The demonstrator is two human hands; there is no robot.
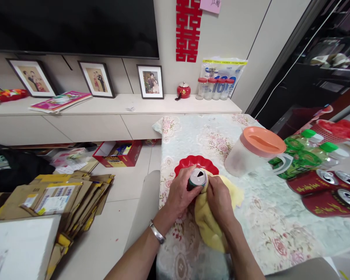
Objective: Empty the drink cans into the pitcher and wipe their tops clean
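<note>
My left hand (181, 190) is wrapped round a drink can (198, 177), its opened silver top facing up toward me. A yellow cloth (211, 225) is bunched in my right hand (220, 198), whose fingers press it against the can's right side. The cloth's lower end hangs loosely onto the flowered tablecloth (268, 233). Just behind the can lies a red scalloped dish (196, 161), partly covered by my hands and the cloth. Most of the can's side is hidden by my fingers.
A clear pitcher (239, 157) with an orange lid stands right of the dish. Green-capped bottles (306, 146) and several red cans (323, 202) stand farther right. Flattened cardboard (76, 194) and a white box (20, 245) lie left of the table. A cabinet (111, 105) runs behind.
</note>
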